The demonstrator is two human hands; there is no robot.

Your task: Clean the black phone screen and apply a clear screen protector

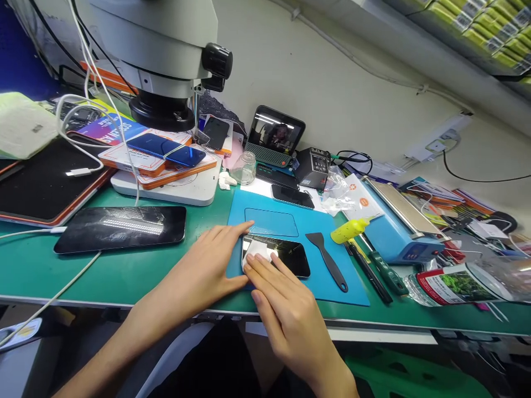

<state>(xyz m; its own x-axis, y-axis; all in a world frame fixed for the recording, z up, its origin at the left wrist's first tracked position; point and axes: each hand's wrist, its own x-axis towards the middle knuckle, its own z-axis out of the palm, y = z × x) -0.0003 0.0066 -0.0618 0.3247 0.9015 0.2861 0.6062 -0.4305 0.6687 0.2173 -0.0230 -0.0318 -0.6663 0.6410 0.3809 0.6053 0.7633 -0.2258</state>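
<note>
A black smartphone lies face up on the blue mat. My left hand steadies its left end, with the thumb at the near corner and the fingers at the far corner. Under the fingertips of my right hand, a folded white wipe is pressed against the left part of the glass. Just beyond the phone lies a clear screen protector with a dark edge. To the right rests a black plastic scraper.
A microscope overhangs the left rear. A cracked phone with a cable lies at left. To the right are a yellow bottle, a screwdriver, a blue heating machine and a plastic jar on its side.
</note>
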